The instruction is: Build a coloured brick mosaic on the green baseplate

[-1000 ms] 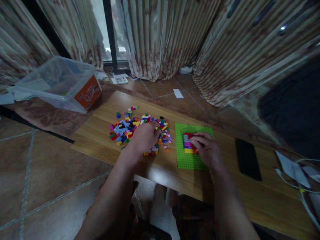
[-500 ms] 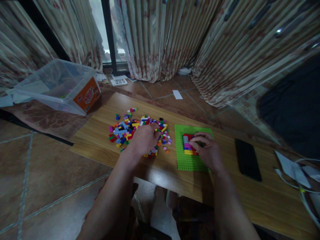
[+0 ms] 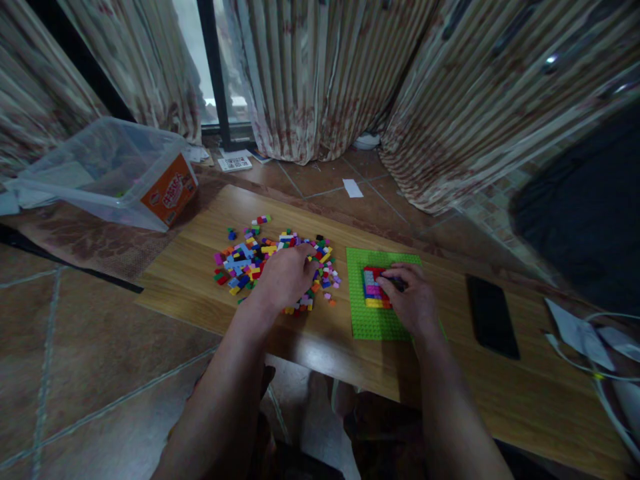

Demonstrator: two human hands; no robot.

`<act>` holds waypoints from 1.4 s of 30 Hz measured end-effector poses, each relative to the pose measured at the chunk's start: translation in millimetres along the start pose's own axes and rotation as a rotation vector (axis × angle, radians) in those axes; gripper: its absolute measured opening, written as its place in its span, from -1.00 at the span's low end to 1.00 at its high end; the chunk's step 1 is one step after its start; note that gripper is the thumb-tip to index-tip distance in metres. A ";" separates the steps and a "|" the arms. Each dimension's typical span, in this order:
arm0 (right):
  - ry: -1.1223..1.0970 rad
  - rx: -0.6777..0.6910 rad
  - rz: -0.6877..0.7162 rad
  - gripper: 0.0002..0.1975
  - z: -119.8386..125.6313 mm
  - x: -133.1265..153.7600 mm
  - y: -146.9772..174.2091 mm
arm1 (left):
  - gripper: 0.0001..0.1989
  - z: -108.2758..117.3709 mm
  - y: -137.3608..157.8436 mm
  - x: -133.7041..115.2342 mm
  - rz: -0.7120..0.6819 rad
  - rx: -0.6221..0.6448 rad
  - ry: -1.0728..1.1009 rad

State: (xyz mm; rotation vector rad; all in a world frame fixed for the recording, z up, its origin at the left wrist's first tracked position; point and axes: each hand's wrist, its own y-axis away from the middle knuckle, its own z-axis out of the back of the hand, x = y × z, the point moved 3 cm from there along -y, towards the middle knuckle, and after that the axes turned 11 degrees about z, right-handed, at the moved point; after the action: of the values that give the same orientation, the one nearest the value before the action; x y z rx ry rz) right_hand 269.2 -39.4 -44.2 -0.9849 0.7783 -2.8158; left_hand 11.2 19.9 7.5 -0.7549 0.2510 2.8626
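Note:
My left hand (image 3: 287, 277) is over a heap of small toy bricks (image 3: 243, 263) in many colours. Its index finger reaches out over the bricks, apart from the thumb; the other fingertips are hidden behind the hand. To the right lies a green studded baseplate (image 3: 365, 328). On it sits a low block of joined bricks (image 3: 371, 291), with red, grey, pink, blue and yellow rows. My right hand (image 3: 414, 299) rests at the right side of this block, finger and thumb curled together. Something dark shows between them, too small to name.
A black phone (image 3: 493, 317) lies on the wooden table (image 3: 320, 347), right of the baseplate. Past it are white papers (image 3: 577, 333) and a white cable (image 3: 613, 407). A clear plastic bin (image 3: 105, 177) with an orange label stands at the left. Curtains (image 3: 325, 80) hang beyond the table.
The view has shifted slightly, so everything sits a little further left. My right thumb and fingers have moved slightly over the brick block. My left hand stays over the heap.

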 end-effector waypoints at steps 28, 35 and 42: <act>-0.111 -0.010 0.189 -0.88 -21.8 77.7 0.5 | -0.74 19.3 -3.2 22.3 0.013 -0.238 0.280; -0.140 0.253 0.338 -0.77 -55.9 103.9 10.9 | -0.74 21.4 -1.7 26.5 0.016 -0.229 0.276; -0.032 0.312 0.369 -0.83 -67.8 105.4 11.5 | -0.73 21.2 -2.5 25.5 -0.002 -0.218 0.266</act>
State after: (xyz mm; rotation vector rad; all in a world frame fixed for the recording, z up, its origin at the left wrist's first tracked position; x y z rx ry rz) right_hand 143.6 -42.1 -35.1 -0.7460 0.4415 -2.4924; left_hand -20.2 29.8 12.6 -1.1781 -0.0305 2.8117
